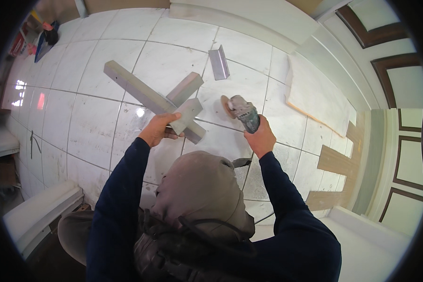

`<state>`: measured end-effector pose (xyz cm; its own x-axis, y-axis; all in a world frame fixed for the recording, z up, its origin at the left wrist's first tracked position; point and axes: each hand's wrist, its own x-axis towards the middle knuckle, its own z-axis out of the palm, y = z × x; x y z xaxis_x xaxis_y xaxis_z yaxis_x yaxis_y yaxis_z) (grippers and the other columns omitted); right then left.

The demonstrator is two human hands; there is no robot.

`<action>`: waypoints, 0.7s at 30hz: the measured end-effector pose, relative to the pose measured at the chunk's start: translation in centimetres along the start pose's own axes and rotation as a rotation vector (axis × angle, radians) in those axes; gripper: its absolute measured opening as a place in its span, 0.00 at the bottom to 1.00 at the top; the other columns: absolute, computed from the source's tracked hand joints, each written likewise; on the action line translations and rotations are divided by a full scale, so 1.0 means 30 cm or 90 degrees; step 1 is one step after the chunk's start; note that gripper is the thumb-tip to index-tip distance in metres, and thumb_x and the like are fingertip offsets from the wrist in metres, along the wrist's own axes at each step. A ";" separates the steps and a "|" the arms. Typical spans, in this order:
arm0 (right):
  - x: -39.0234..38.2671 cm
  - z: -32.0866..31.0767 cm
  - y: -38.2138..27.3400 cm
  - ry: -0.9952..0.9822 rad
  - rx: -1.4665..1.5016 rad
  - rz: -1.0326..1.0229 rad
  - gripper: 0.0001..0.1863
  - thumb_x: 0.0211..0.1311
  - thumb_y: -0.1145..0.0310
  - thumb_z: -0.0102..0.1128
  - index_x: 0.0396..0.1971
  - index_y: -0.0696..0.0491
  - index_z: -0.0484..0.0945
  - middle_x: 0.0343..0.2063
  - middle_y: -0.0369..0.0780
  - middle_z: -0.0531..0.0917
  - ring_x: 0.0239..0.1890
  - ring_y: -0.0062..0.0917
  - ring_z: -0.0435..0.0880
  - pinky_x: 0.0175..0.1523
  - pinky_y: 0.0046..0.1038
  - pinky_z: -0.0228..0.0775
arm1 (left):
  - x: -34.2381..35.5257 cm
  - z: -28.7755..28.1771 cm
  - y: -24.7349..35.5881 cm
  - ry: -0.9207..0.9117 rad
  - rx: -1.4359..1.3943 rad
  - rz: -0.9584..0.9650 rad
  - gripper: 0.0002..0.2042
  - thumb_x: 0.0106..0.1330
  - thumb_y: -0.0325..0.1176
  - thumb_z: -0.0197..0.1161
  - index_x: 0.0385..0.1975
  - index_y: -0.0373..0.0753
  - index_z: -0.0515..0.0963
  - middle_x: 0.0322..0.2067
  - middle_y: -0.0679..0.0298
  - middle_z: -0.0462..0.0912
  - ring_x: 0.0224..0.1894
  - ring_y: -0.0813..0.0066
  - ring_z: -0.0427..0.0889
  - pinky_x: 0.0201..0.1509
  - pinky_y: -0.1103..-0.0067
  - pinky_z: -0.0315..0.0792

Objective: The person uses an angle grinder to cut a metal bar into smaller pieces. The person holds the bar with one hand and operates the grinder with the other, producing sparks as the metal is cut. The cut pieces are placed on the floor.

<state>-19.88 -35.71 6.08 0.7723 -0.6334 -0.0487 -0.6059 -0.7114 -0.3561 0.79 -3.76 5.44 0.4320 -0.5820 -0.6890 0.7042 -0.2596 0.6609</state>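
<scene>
My left hand point(160, 130) is closed on a short grey metal piece point(189, 113), thumb on top and fingers beneath. Under and beside that piece runs a long grey metal bar point(135, 86), lying diagonally over the tiles. Another short grey bar point(185, 87) touches the long one on its far side. My right hand point(262, 137) grips the body of an angle grinder point(245, 113). The grinder's brownish disc point(228, 106) points left, apart from the metal. Farther off, a shiny metal angle piece point(219, 63) rests on the floor by itself.
White tiled floor point(94, 113) spreads around me. At right are a pale sheet point(315, 89) and wood-look planks point(333, 160). A blue item point(43, 49) stands far left, a white ledge point(42, 211) near left. A dark cord point(265, 217) runs beside my leg.
</scene>
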 end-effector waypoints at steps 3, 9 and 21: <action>-0.017 -0.055 0.081 0.001 0.020 0.114 0.40 0.49 0.56 0.77 0.63 0.51 0.72 0.53 0.45 0.85 0.54 0.41 0.87 0.56 0.42 0.79 | 0.059 0.138 -0.001 -0.009 0.040 -0.009 0.29 0.71 0.50 0.68 0.57 0.28 0.76 0.41 0.52 0.87 0.38 0.64 0.91 0.40 0.76 0.85; -0.040 -0.086 0.156 0.036 0.030 0.215 0.42 0.48 0.55 0.77 0.64 0.50 0.71 0.50 0.47 0.87 0.50 0.46 0.88 0.54 0.45 0.79 | 0.214 0.344 -0.014 0.015 0.003 0.149 0.33 0.71 0.54 0.67 0.60 0.26 0.76 0.49 0.49 0.86 0.43 0.52 0.89 0.47 0.67 0.84; -0.088 -0.059 0.223 0.026 0.102 0.253 0.41 0.49 0.55 0.78 0.63 0.54 0.71 0.50 0.53 0.87 0.53 0.50 0.87 0.58 0.44 0.77 | 0.142 -0.274 0.116 0.347 1.036 0.360 0.25 0.62 0.22 0.62 0.61 0.39 0.76 0.60 0.56 0.79 0.67 0.53 0.75 0.66 0.63 0.74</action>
<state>-26.30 -39.34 5.48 0.4746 -0.8626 -0.1752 -0.8149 -0.3554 -0.4578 9.71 -0.81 2.37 0.7511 -0.6542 -0.0892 -0.6313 -0.7511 0.1932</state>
